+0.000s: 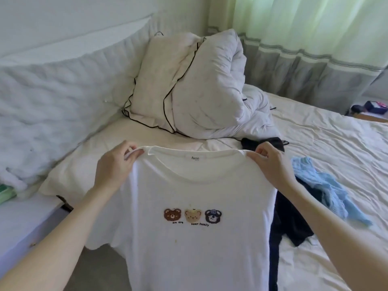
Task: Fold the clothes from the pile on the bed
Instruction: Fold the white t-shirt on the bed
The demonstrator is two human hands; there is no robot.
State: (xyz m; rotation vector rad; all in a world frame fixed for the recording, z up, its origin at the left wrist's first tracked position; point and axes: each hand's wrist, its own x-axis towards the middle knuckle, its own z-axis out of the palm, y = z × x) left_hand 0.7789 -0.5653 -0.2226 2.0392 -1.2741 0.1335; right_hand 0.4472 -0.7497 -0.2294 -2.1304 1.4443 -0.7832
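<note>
From the head view, you have the white T-shirt (195, 238) up in the air in front of you, printed side toward you, with the three bear faces across the chest. Your left hand (114, 164) pinches the shirt's left shoulder seam between thumb and curled fingers; your right hand (273, 164) pinches the other shoulder the same way. The shirt hangs straight down between them, its lower part running out of the bottom of the view.

Taking the shirt as your landmark: the rest of the pile lies just to its right on the bed (336, 143), a dark garment (294, 223) partly hidden behind the shirt's edge and a light blue garment (327, 185) beyond that. Behind the shirt, farther up the bed, sit a pillow (155, 85) and a bunched duvet (214, 91).

You appear to be at the spreading-out step for this one piece. Next it likely needs laying flat on the sheet, probably print down, on the bare stretch behind it, so the sleeves and sides can be folded in without wrinkling.
</note>
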